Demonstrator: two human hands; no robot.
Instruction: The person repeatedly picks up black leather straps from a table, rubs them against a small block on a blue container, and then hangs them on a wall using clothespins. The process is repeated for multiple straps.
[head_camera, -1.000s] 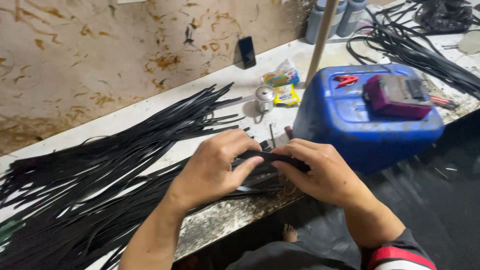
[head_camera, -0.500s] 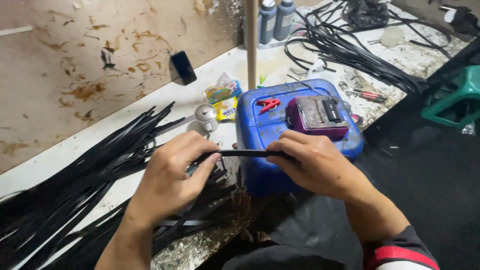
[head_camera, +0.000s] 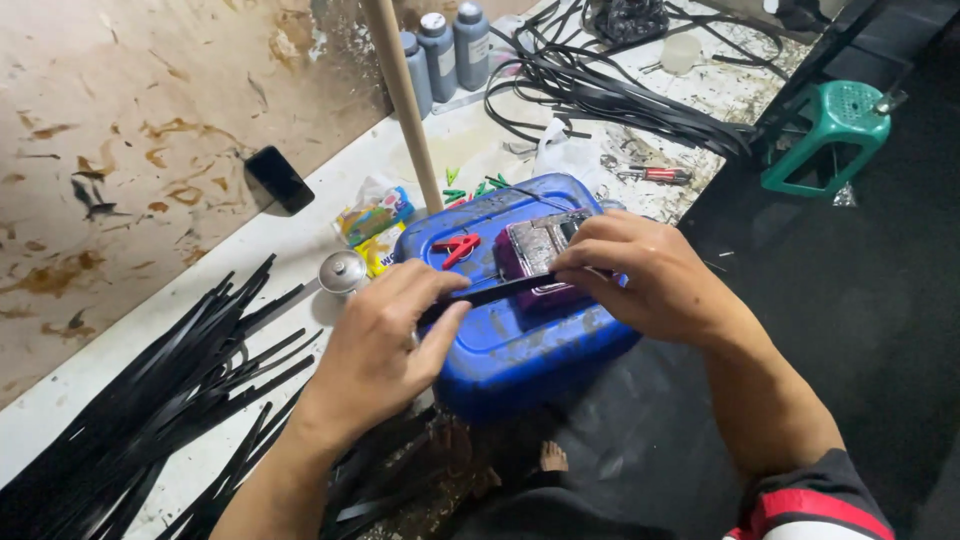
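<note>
My left hand (head_camera: 385, 345) and my right hand (head_camera: 645, 275) pinch the two ends of one thin black strip (head_camera: 495, 291) and hold it level above a blue plastic jerrycan (head_camera: 520, 340). Under the strip, on top of the can, lie a purple boxy device (head_camera: 545, 250) and a red clip (head_camera: 457, 246). A heap of long black strips (head_camera: 150, 400) covers the white bench at the left, below my left forearm.
A dark phone (head_camera: 279, 179) leans on the stained wall. Beside the can lie a round metal cap (head_camera: 343, 271) and a colourful packet (head_camera: 375, 218). A wooden pole (head_camera: 402, 95), grey bottles (head_camera: 440, 45), black cables (head_camera: 610, 95) and a green stool (head_camera: 830, 135) stand farther right.
Both hands lifted one black strip off the pile and carried it right, over the blue can. The view swung right, and the green stool came fully into view.
</note>
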